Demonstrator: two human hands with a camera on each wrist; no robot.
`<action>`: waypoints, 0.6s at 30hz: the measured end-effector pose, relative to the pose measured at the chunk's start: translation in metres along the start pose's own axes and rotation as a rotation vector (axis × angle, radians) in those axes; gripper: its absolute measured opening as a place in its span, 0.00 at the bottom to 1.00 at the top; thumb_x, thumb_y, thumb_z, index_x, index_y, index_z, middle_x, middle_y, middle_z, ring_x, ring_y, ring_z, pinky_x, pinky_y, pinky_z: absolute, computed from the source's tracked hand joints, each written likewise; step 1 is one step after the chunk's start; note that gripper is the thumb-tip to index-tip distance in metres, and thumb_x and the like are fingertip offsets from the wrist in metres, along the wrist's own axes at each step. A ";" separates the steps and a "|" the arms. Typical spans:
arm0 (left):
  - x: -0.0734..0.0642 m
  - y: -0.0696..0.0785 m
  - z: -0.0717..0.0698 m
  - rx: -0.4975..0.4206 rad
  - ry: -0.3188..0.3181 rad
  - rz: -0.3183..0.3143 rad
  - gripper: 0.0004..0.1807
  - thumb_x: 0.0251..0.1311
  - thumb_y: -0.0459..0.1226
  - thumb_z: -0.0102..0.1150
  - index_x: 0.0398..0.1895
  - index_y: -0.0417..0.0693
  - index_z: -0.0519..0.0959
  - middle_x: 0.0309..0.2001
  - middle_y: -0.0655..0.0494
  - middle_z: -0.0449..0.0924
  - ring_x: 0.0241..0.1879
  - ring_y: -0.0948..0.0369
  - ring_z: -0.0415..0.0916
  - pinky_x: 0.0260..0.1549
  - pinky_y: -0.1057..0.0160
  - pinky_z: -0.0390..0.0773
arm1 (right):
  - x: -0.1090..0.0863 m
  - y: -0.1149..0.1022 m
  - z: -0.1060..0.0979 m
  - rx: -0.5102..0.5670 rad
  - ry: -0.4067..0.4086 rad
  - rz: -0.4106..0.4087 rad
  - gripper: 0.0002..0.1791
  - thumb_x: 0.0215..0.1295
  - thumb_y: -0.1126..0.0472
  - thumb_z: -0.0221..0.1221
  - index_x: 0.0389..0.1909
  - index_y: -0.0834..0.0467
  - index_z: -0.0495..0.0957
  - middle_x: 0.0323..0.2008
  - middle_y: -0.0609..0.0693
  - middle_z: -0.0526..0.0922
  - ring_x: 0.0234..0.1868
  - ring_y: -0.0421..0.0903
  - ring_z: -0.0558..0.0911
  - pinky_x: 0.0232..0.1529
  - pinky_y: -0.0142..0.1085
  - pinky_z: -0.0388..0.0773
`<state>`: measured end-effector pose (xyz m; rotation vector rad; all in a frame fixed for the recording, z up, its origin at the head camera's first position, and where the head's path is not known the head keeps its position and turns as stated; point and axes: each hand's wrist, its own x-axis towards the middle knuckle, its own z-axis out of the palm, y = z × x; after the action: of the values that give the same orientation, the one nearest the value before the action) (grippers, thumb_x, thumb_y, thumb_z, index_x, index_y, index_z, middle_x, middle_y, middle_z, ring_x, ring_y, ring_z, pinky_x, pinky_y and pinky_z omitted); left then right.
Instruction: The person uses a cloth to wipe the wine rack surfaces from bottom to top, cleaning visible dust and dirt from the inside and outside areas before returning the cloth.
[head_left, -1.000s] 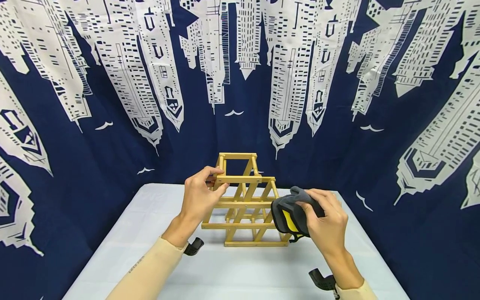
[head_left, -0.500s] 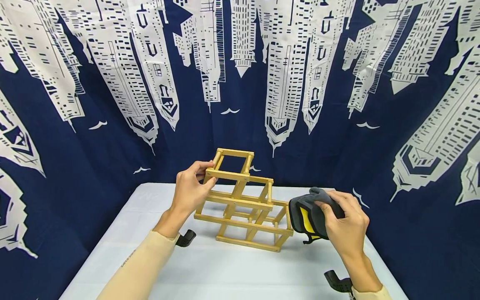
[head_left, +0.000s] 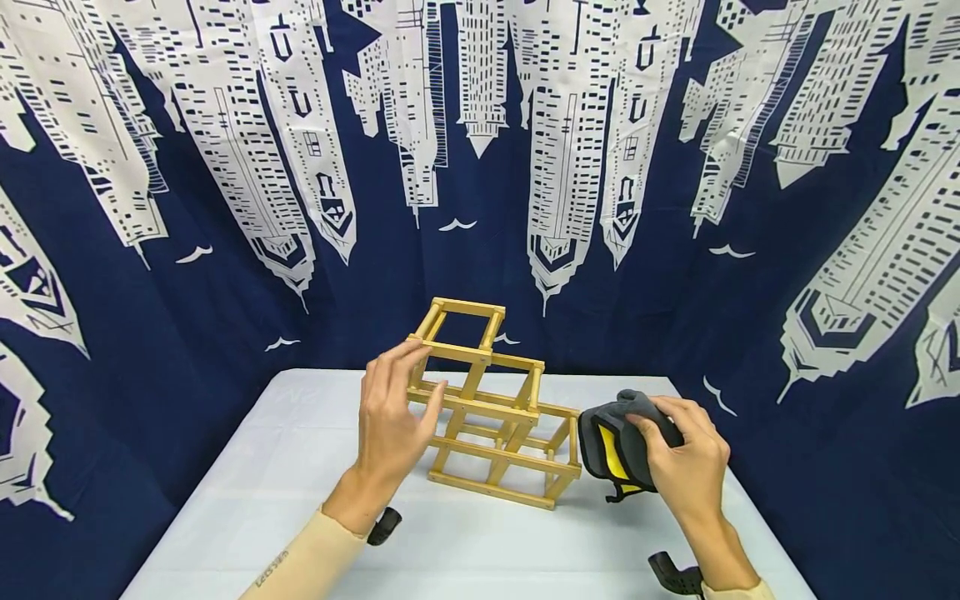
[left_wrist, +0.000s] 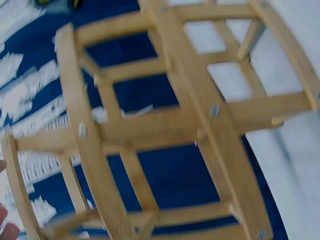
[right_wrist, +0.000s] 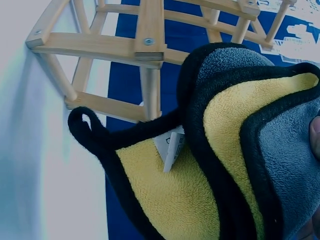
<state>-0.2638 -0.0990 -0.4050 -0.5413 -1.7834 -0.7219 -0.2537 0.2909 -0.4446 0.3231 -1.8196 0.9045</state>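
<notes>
A pale wooden rack (head_left: 480,407), built of slats and round rods in steps, stands angled on the table. Beside its upper left end is my left hand (head_left: 393,417), fingers extended and thumb apart; whether the fingertips touch the wood is unclear. The left wrist view has the rack (left_wrist: 150,127) filling most of it, with fingertips (left_wrist: 7,225) at the left edge. My right hand (head_left: 690,458) pinches a folded grey and yellow cloth (head_left: 630,442) just right of the rack's low end. Black edging, a corner loop and a white tag (right_wrist: 172,150) show on that cloth (right_wrist: 280,150).
The rack stands on a white-covered table (head_left: 480,550). A dark blue curtain (head_left: 480,267) with white skyscrapers printed on it hangs behind and along both sides. Black wrist-camera mounts (head_left: 675,575) sit below the hands.
The rack has turned, its right end coming nearer. My left hand has let go of its top and moved slightly lower. My right hand has carried the cloth to the right, away from the rack.
</notes>
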 end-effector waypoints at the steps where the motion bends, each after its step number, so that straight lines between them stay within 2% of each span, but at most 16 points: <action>1: -0.005 0.005 0.002 0.013 0.000 0.043 0.28 0.61 0.29 0.86 0.65 0.40 0.87 0.66 0.41 0.89 0.63 0.41 0.85 0.61 0.45 0.81 | -0.001 0.001 -0.001 -0.009 -0.014 0.013 0.20 0.55 0.75 0.86 0.49 0.70 0.94 0.47 0.67 0.95 0.58 0.13 0.77 0.62 0.15 0.71; 4: -0.018 0.020 0.011 0.028 -0.031 0.142 0.24 0.58 0.31 0.87 0.59 0.44 0.90 0.59 0.47 0.92 0.58 0.47 0.88 0.56 0.48 0.83 | -0.005 0.003 -0.001 -0.023 -0.020 0.045 0.20 0.56 0.75 0.86 0.50 0.70 0.94 0.48 0.67 0.95 0.58 0.12 0.77 0.62 0.14 0.71; 7: -0.030 0.032 0.024 0.024 -0.093 0.185 0.23 0.59 0.35 0.88 0.57 0.45 0.91 0.56 0.52 0.93 0.56 0.50 0.89 0.56 0.51 0.87 | -0.008 0.005 0.001 -0.026 -0.003 0.055 0.20 0.55 0.77 0.86 0.49 0.70 0.94 0.47 0.66 0.95 0.57 0.12 0.78 0.59 0.13 0.72; 12: -0.042 0.046 0.050 0.034 -0.176 0.165 0.26 0.57 0.38 0.92 0.58 0.48 0.91 0.54 0.56 0.93 0.56 0.54 0.89 0.58 0.54 0.89 | -0.014 0.008 0.003 -0.025 0.003 0.052 0.20 0.54 0.77 0.85 0.49 0.68 0.95 0.45 0.65 0.95 0.56 0.13 0.79 0.56 0.13 0.72; 18: -0.045 0.059 0.078 0.160 -0.262 0.149 0.28 0.59 0.46 0.93 0.59 0.53 0.90 0.51 0.59 0.92 0.55 0.55 0.89 0.60 0.56 0.89 | -0.018 0.009 0.004 -0.028 -0.003 0.073 0.20 0.55 0.77 0.86 0.49 0.67 0.95 0.45 0.63 0.96 0.55 0.13 0.80 0.55 0.14 0.74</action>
<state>-0.2627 -0.0027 -0.4534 -0.6760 -1.9980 -0.4153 -0.2542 0.2908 -0.4654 0.2413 -1.8550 0.9285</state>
